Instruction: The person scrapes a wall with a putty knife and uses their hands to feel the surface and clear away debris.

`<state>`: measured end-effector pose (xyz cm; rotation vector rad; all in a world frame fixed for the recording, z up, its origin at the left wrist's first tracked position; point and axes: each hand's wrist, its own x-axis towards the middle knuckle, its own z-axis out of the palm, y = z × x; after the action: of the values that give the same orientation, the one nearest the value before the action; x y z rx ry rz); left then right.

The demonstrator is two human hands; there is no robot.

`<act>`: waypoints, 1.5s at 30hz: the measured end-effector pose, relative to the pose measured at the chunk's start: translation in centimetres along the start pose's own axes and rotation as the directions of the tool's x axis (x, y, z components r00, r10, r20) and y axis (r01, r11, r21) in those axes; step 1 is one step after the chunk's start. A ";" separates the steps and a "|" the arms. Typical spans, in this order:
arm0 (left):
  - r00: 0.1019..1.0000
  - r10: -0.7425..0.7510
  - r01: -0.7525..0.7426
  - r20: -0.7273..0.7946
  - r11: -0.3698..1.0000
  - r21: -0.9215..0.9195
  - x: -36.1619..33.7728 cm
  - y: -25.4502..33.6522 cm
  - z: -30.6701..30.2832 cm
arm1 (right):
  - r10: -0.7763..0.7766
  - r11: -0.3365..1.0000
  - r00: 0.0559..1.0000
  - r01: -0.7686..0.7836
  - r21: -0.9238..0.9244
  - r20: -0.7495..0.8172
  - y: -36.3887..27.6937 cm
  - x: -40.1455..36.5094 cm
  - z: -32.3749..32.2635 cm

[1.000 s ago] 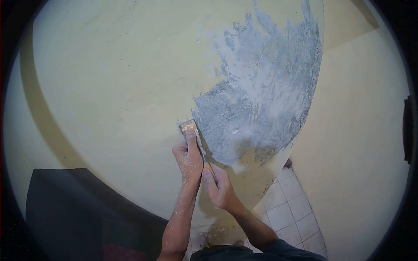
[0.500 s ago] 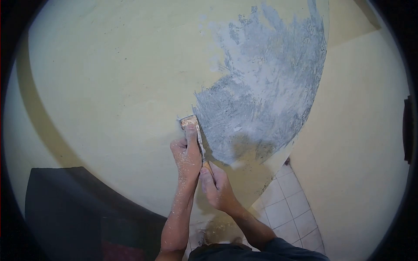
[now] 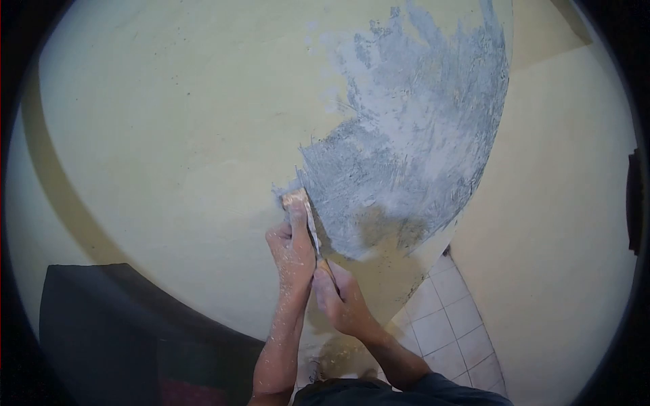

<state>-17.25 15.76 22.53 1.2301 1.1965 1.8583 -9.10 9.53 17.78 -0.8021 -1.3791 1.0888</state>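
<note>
A scraper (image 3: 296, 196) with a long narrow blade and a wooden handle rests its tip against the pale yellow wall (image 3: 189, 176). My left hand (image 3: 291, 254) is closed around the blade, its thumb lying flat near the tip. Lower down, my right hand (image 3: 343, 302) grips the handle. Beside the blade is a large grey scraped patch (image 3: 420, 128) where the paint is gone. White flakes speckle my left hand and forearm. The fingers behind the blade are partly hidden.
An adjoining wall (image 3: 548, 203) meets this one on the right. White floor tiles (image 3: 440, 325) show at the lower right. A dark panel-like shape (image 3: 101, 311) stands at the lower left, and a dark object (image 3: 634, 203) is at the far right edge.
Both hands and the scraper tip have shifted slightly down the wall. A small grey scraped strip now shows just above the tip.
</note>
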 end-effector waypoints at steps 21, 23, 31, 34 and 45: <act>0.993 -0.116 0.114 -0.015 0.990 -0.085 -0.6 1.9 0.3 | 0.017 1.000 0.997 -0.015 -0.021 0.076 -1.3 0.1 -1.3; 0.992 -0.120 0.119 -0.038 0.993 -0.018 -1.3 1.1 0.3 | 0.025 1.000 0.998 -0.024 -0.020 0.060 -0.9 -0.2 -1.1; 0.993 -0.115 0.114 -0.020 0.993 -0.038 -1.0 2.4 0.2 | 0.023 0.999 0.999 -0.021 -0.036 0.042 -0.9 -0.3 -0.7; 0.996 -0.079 0.077 -0.033 0.995 -0.068 0.1 2.2 0.6 | 0.010 1.000 0.996 -0.008 -0.022 0.086 -1.4 0.8 -0.8; 0.999 -0.047 0.047 0.001 0.993 -0.105 1.1 3.0 0.1 | 0.020 1.000 0.997 -0.019 -0.018 0.074 -2.6 1.0 -0.1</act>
<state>-17.59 15.47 25.73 1.1340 1.1040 1.8631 -8.79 9.60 20.59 -0.7953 -1.4473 1.1332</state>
